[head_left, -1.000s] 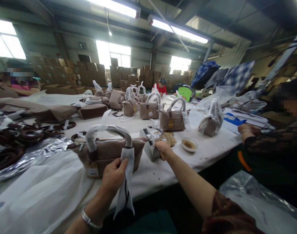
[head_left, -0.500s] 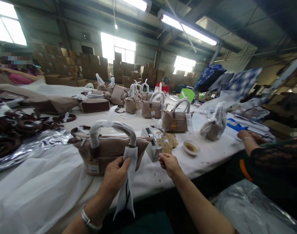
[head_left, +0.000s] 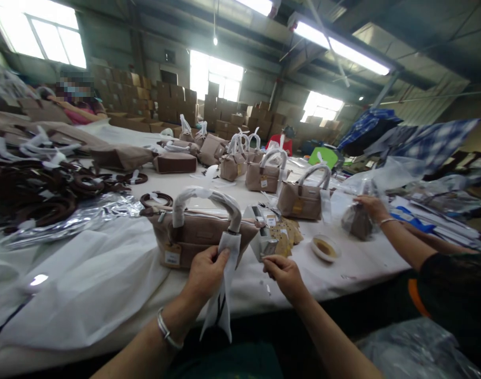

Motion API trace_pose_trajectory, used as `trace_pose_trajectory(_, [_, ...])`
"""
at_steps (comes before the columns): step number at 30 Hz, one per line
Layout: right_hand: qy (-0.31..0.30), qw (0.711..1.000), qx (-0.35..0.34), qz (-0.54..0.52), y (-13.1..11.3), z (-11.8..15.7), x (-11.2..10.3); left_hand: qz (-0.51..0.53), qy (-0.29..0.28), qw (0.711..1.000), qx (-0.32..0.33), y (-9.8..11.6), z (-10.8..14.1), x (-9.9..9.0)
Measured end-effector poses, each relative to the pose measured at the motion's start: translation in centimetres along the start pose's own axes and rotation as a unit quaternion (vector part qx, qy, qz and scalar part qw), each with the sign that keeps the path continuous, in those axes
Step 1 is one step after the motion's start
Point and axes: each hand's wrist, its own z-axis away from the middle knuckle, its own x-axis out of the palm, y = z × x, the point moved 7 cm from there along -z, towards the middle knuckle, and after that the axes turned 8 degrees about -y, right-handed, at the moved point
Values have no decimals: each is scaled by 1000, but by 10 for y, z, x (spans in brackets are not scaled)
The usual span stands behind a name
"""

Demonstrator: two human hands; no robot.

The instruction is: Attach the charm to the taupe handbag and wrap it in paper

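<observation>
A taupe handbag [head_left: 204,241] with a paper tag stands upright on the white-covered table in front of me. White wrapping covers its arched handle [head_left: 204,193]. My left hand [head_left: 206,272] pinches a white wrapping strip [head_left: 229,251] at the handle's right base; the strip's loose ends hang below the table edge. To the right, my right hand [head_left: 286,275] has thumb and fingers pressed together, and whatever is between them is too small to make out. Just beyond it stands a grey metal box [head_left: 261,245], beside several brown tags [head_left: 290,239].
A shallow dish [head_left: 325,248] sits right of the tags. At the right, a co-worker's hand [head_left: 371,208] touches a plastic-covered bag [head_left: 357,223]. More wrapped-handle handbags [head_left: 301,201] stand behind. Coiled brown straps [head_left: 54,205] and crinkled silver film [head_left: 94,210] lie left.
My view has turned left, so things sit further right. The co-worker's hand has moved onto the plastic-covered bag. My left hand keeps its pinch on the strip; my right hand stays closed.
</observation>
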Motion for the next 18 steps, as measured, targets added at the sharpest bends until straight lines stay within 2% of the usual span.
trace_pose_trajectory(2, [-74,993,-82,25,-46,5,25,-12,8,1000,7,3,1,-1])
trace_pose_trajectory(4, [-123,981,-144,44,-84,3,49,-19,11,1000,16,8,3,-1])
trace_pose_trajectory(7, [-132,970,-186,88,-116,-9,75,-14,8,999,36,13,5,-2])
trace_pose_trajectory(11, [-87,967,-163,176,-118,-26,87,-14,16,999,49,14,6,-3])
trace_pose_trajectory(18, [-56,963,-106,240,-111,-30,82,-46,28,997,64,10,6,0])
